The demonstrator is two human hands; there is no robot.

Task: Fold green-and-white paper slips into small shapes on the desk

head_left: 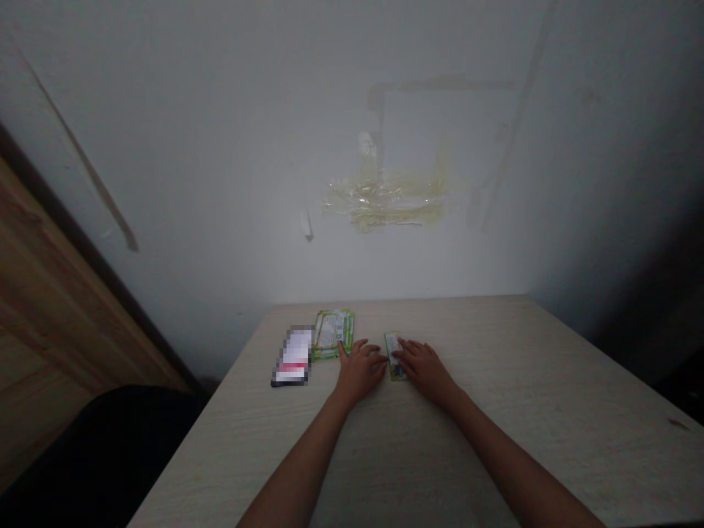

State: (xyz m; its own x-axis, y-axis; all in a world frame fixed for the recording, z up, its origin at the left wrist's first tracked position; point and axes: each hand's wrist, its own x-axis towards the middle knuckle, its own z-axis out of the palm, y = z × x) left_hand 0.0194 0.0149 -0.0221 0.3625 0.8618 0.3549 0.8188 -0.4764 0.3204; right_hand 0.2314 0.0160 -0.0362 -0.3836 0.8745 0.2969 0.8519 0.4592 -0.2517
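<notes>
A narrow, folded-looking piece of green and white printed paper lies on the table between my two hands. My right hand rests over its right side, fingers stretched out and lying on it, so part of it is hidden. On its other side, my left hand has its fingers spread, with the fingertips at or close to the paper's left edge; whether they touch cannot be told. The left thumb reaches toward a larger green and white printed sheet, which lies flat behind that hand.
A phone with a blurred-out screen lies left of the larger sheet. The pale wooden table meets a wall bearing tape and stains. A dark rounded object and wooden boards stand beyond the table's left edge.
</notes>
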